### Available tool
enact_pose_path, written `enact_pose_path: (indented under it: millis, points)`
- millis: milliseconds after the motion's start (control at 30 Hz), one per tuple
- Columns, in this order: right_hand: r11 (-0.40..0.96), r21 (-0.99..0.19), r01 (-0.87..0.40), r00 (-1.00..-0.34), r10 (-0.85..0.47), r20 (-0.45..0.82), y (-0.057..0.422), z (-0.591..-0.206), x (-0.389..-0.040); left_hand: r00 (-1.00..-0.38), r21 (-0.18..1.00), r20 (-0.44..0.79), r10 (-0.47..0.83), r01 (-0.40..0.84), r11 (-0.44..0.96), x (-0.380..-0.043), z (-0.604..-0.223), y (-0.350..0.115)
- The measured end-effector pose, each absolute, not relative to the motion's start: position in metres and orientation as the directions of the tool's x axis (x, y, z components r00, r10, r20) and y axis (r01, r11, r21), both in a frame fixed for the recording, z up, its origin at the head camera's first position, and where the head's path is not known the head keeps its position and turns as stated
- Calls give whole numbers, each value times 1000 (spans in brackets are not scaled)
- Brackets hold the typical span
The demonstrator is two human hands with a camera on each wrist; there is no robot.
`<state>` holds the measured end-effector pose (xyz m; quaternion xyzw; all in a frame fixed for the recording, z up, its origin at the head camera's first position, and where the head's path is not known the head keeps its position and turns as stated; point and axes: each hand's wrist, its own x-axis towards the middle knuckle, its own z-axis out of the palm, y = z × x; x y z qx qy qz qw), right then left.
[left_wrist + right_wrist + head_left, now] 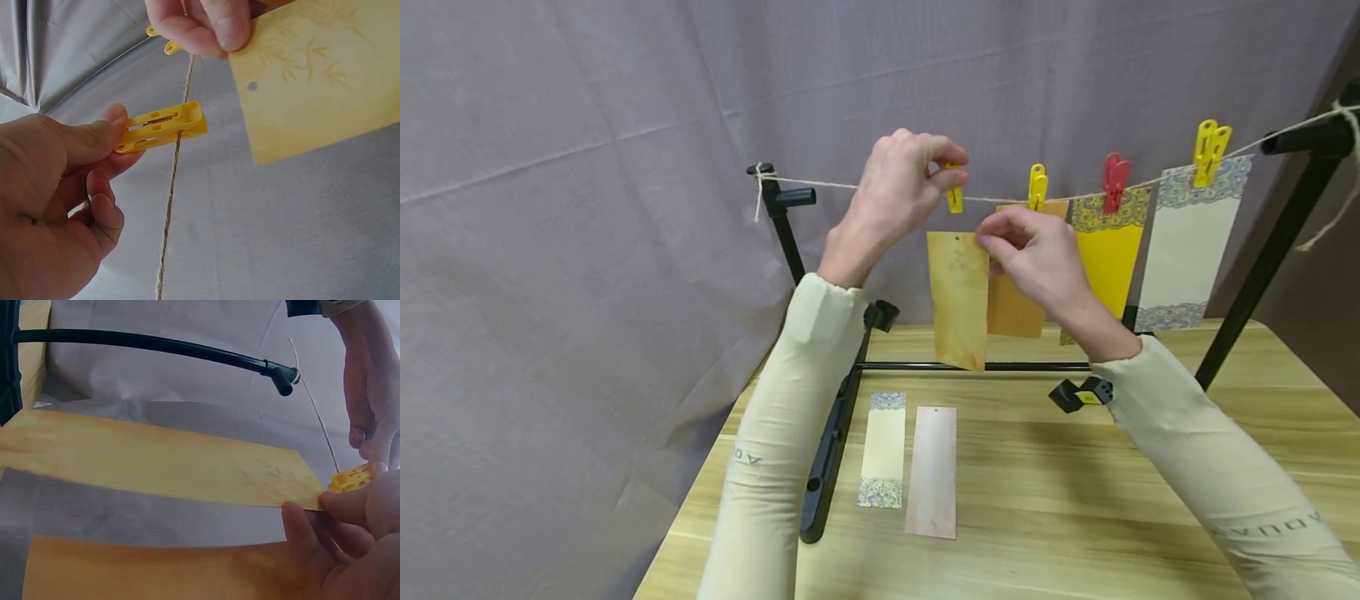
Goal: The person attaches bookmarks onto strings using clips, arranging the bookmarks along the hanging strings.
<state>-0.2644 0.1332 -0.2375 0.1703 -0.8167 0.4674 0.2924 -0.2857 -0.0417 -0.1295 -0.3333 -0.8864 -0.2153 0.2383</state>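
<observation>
My left hand (904, 183) pinches a yellow clothespin (161, 128) by its handle end, and the twine (170, 194) passes at its jaws. Between thumb and fingers, my right hand (1033, 254) holds a yellowish paper card (958, 300) by its upper right corner. This card has a small punched hole and a faint bamboo-leaf print, seen in the left wrist view. It hangs just below the line, apart from the clothespin. Right behind the right hand an orange card (1017, 312) hangs under another yellow clothespin (1037, 185).
Farther right, a red clothespin (1116, 182) holds a patterned yellow card (1108, 267), and yellow clothespins (1212, 152) hold a white patterned card (1187, 250). Two cards, one cream (883, 450) and one pinkish (933, 471), lie on the wooden table (1022, 517) beside the black stand (831, 467).
</observation>
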Motion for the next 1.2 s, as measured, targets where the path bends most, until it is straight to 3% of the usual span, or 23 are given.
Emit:
enact_pose_path:
  millis: [733, 1200]
  points:
    - [535, -615, -580, -721, 15, 692, 127, -225, -268, -709, 239, 485, 512, 670, 703, -283, -134, -38]
    - [557, -585, -589, -687, 35, 726, 126, -220, -263, -707, 169, 461, 536, 663, 730, -281, -137, -35]
